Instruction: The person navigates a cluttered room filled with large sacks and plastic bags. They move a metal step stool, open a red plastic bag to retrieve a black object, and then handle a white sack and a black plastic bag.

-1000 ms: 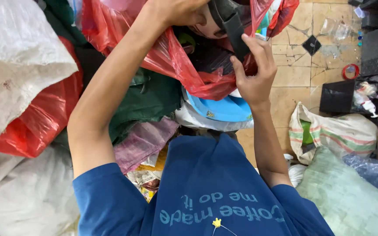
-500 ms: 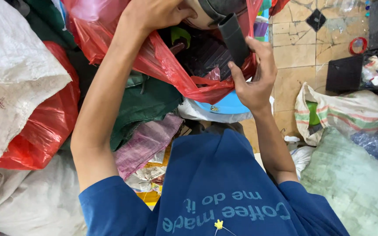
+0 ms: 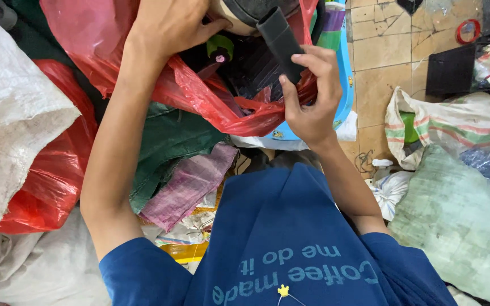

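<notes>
A large red plastic bag (image 3: pixel 222 110) lies open in front of me, with dark items and a small green piece inside. My left hand (image 3: pixel 171 25) grips a dark rounded object (image 3: pixel 253 10) at the bag's upper rim. My right hand (image 3: pixel 310 93) holds the lower end of a black tube-like part (image 3: pixel 282 42) that sticks out from that object. Both hands are over the bag's mouth. My blue shirt (image 3: pixel 290 243) fills the lower middle of the view.
A white woven sack (image 3: pixel 12 124) and another red bag (image 3: pixel 52 181) are on the left. Green and purple sacks (image 3: pixel 182 170) lie under the bag. A striped sack (image 3: pixel 449 124), a pale green sack (image 3: pixel 455 215), a black box (image 3: pixel 449 71) and tiled floor (image 3: pixel 375 51) are on the right.
The view has drifted so that the bag and both hands sit higher in it. My right hand has closed its fingers further round the black tube. The left hand keeps its grip.
</notes>
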